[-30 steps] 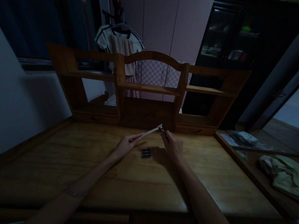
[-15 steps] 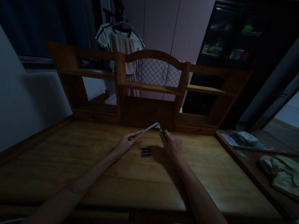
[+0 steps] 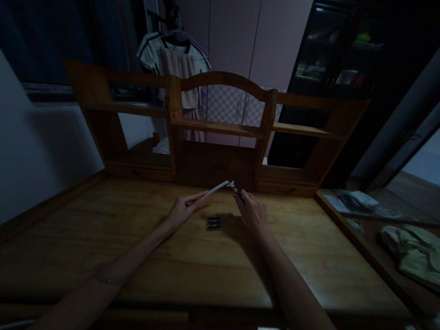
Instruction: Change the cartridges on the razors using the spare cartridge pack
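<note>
Both of my hands are raised a little above the wooden desk (image 3: 178,250). My left hand (image 3: 181,211) is closed on the lower end of a slim white handle (image 3: 214,190) that slants up to the right. At the handle's upper tip, my right hand (image 3: 252,212) pinches a small dark piece (image 3: 239,193) between its fingers. A small dark block (image 3: 214,223) lies on the desk between and just below my hands. The room is dim, so finer detail of the dark piece is lost.
A wooden shelf unit (image 3: 216,127) stands along the back of the desk. Clothes (image 3: 176,64) hang behind it before a pale wardrobe. A lower surface on the right holds cloth (image 3: 420,256) and papers (image 3: 354,201). A white wall lies to the left.
The white handle's tip and my right hand have shifted slightly left and upward. The dark block on the desk has stayed where it was.
</note>
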